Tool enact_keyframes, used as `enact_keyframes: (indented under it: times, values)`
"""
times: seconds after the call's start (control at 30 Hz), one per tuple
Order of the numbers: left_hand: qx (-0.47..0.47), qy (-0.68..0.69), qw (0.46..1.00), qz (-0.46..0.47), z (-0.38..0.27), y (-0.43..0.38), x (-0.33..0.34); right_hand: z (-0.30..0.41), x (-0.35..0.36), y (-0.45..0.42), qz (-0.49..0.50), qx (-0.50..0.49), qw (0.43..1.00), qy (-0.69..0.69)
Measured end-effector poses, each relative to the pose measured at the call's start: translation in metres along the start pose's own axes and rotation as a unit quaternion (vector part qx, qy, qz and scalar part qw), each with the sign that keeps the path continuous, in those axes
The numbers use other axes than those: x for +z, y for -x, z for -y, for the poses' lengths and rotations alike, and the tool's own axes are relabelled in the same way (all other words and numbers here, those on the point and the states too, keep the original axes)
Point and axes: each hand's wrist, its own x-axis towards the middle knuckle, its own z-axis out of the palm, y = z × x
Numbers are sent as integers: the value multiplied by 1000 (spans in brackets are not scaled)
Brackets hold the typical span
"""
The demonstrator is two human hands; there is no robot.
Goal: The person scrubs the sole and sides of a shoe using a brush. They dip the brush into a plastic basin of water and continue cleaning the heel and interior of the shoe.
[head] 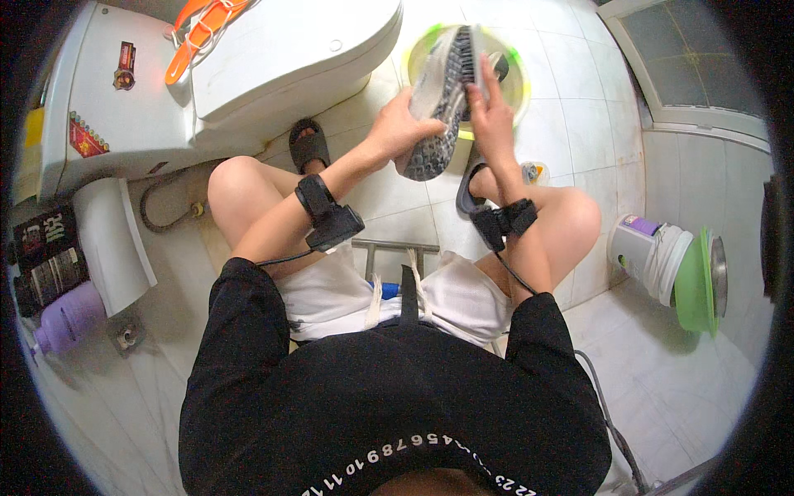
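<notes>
My left hand [406,130] grips a grey sneaker [434,93] by its heel end, thumb on the patterned black-and-grey sole. In my right hand [493,118] is a scrubbing brush [471,56], its dark bristles against the edge of the sole. Both are held over a pale basin with a lime-green rim [524,115] on the tiled floor. A second dark and light item [498,67], partly hidden by my right hand, lies in the basin; it looks like a shoe.
A white toilet [291,56] stands at the upper left, with orange insoles and white laces [201,40] on it. Stacked buckets [642,254] and a green basin [695,279] are at the right. Near my right foot is a small clear container [535,173]. A purple bottle [71,313] stands at the left.
</notes>
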Motion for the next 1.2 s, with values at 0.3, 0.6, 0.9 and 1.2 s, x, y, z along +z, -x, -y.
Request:
enact_keyframes:
  times: [0.3,0.6,0.9,1.2]
  values:
    - [16,-74,997,13,-10,16,-3,-6,-11,2,26,104,994,19]
    - [-85,127,988,-3,9,-3,-14,28,16,42,92,0,995,-40]
    - [-3,-11,999,51,-9,16,3,-36,-14,-13,1,125,991,47]
    - [-40,17,999,-1,6,9,-6,21,2,29,63,22,997,-23]
